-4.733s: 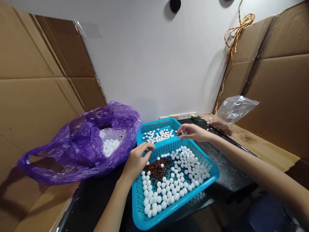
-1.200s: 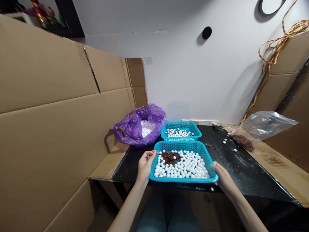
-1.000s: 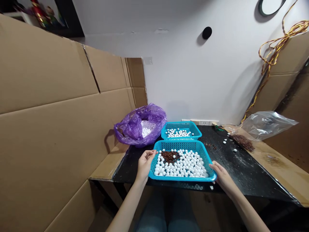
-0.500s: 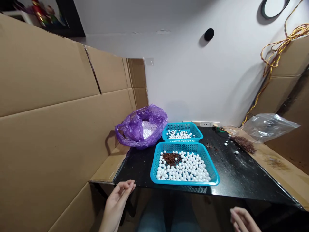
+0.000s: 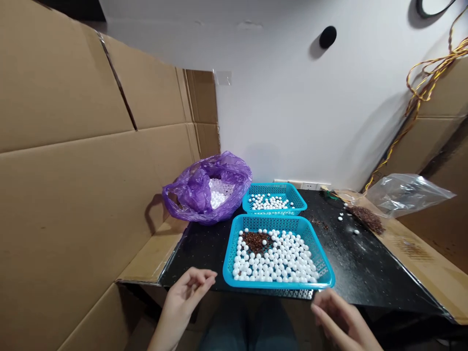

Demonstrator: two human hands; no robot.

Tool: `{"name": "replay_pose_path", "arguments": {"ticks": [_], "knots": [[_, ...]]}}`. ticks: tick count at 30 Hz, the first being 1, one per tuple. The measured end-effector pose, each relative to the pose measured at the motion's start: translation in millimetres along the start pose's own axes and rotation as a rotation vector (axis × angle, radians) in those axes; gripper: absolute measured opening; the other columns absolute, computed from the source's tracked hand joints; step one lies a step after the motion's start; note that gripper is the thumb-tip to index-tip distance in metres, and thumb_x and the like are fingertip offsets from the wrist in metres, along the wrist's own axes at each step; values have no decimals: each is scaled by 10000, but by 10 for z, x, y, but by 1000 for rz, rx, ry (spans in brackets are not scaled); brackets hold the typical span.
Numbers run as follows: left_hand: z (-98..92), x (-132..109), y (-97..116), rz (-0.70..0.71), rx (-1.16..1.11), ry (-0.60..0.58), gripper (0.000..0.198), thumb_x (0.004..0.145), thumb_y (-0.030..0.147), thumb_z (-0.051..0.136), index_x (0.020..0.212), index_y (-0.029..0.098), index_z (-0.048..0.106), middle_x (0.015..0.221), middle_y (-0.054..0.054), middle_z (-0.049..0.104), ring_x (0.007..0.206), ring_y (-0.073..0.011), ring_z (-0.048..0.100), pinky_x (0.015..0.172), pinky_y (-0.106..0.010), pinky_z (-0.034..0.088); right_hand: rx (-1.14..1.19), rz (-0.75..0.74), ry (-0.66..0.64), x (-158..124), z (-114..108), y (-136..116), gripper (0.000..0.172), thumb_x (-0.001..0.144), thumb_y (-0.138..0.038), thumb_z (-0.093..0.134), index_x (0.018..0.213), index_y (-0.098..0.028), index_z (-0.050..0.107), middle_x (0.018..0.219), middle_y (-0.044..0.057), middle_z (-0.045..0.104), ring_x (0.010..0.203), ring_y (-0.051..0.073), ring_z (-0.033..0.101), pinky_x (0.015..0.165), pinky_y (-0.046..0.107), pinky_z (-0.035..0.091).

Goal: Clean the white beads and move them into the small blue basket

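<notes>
My left hand (image 5: 190,295) hovers just off the near left corner of a blue plastic basket (image 5: 272,284). Its fingers are loosely curled, the thumb a little apart from them, and nothing shows inside. Close to the basket's near right corner is my right hand (image 5: 338,314), also loosely bent with a gap between thumb and fingers, holding nothing visible. The basket contains many small white balls (image 5: 292,256) and, at its back left, a patch of dark brown granules (image 5: 256,241).
Behind stands a second blue basket (image 5: 300,211) with white balls. A purple plastic bag (image 5: 190,195) of white balls sits at left, beside a cardboard wall (image 5: 73,195). On the right lie brown granules (image 5: 366,219), a few loose balls and a clear plastic bag (image 5: 405,195).
Both hands have moved in toward the front basket, the right hand most, going left and up. The view has shifted slightly. The baskets' contents look the same.
</notes>
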State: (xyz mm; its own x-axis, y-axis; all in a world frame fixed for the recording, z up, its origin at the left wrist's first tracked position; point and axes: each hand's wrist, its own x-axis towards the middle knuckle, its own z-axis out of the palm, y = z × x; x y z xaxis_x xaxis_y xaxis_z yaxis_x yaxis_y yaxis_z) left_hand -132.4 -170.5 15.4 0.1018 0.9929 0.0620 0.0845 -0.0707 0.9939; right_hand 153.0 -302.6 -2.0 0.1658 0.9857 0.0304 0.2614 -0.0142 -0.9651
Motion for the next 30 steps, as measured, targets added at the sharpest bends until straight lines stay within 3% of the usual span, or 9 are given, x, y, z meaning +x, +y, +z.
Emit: {"name": "replay_pose_path", "arguments": {"ticks": [3, 5, 7, 10, 12, 16, 19, 26, 30], "knots": [[176, 295, 145, 86, 46, -244, 215, 663, 296, 724, 610, 174, 554, 745, -53, 671, 744, -194, 633, 686, -264, 514, -277, -176, -203, 546, -177, -397, 233, 890, -375, 470, 796, -189, 575, 751, 26, 594, 665, 153, 547, 585, 239, 415], [290, 482, 222, 145, 79, -356, 162, 706, 267, 692, 643, 171, 578, 766, -52, 673, 767, -186, 633, 724, -269, 505, -437, -252, -296, 970, -232, -512, 166, 894, -310, 463, 867, -190, 574, 760, 23, 608, 663, 150, 556, 568, 234, 413], [390, 647, 287, 188, 78, -446, 132, 732, 252, 670, 671, 167, 590, 790, -57, 676, 792, -188, 635, 752, -282, 501, -616, -284, -400, 1367, -250, -533, 123, 873, -228, 485, 934, -182, 582, 848, 44, 639, 698, 151, 577, 586, 238, 423], [518, 862, 428, 249, 85, -498, 113, 758, 231, 644, 687, 161, 590, 812, -61, 675, 814, -187, 640, 762, -283, 502, -883, -289, -719, 1807, -229, -489, 194, 789, -139, 575, 968, -186, 633, 851, 30, 667, 709, 144, 598, 581, 222, 419], [605, 999, 595, 314, 128, -578, 110, 781, 220, 616, 696, 153, 604, 835, -76, 681, 835, -191, 644, 772, -289, 505, -930, -306, -788, 1970, -178, -453, 185, 741, -109, 620, 904, -182, 669, 812, 19, 673, 718, 147, 599, 584, 219, 406], [828, 1249, 1027, 540, 163, -810, 92, 800, 184, 591, 725, 148, 631, 816, -77, 693, 791, -175, 659, 726, -270, 518, -953, -371, -804, 2053, -7, -380, 118, 734, -194, 667, 848, -192, 695, 791, 9, 679, 700, 151, 595, 555, 221, 370], [1002, 1368, 1255, 679, 99, -888, 54, 799, 163, 602, 768, 143, 642, 829, -86, 697, 812, -171, 666, 719, -260, 526, -1002, -377, -786, 2025, 101, -322, 93, 727, -208, 665, 810, -183, 699, 766, 14, 674, 660, 149, 590, 522, 224, 336], [1186, 1414, 1318, 768, -88, -855, 68, 787, 88, 616, 752, 144, 631, 821, -79, 703, 800, -156, 671, 714, -252, 540, -1026, -494, -770, 1962, 203, -205, 170, 728, -311, 659, 854, -198, 660, 795, 9, 667, 632, 153, 574, 503, 240, 280], [1196, 1429, 1344, 818, -97, -863, 93, 789, 67, 606, 743, 139, 640, 830, -83, 706, 801, -153, 671, 711, -237, 541, -1019, -533, -780, 1961, 181, -272, 104, 807, -179, 541, 804, -190, 644, 775, 8, 666, 608, 133, 570, 505, 246, 272]]}}
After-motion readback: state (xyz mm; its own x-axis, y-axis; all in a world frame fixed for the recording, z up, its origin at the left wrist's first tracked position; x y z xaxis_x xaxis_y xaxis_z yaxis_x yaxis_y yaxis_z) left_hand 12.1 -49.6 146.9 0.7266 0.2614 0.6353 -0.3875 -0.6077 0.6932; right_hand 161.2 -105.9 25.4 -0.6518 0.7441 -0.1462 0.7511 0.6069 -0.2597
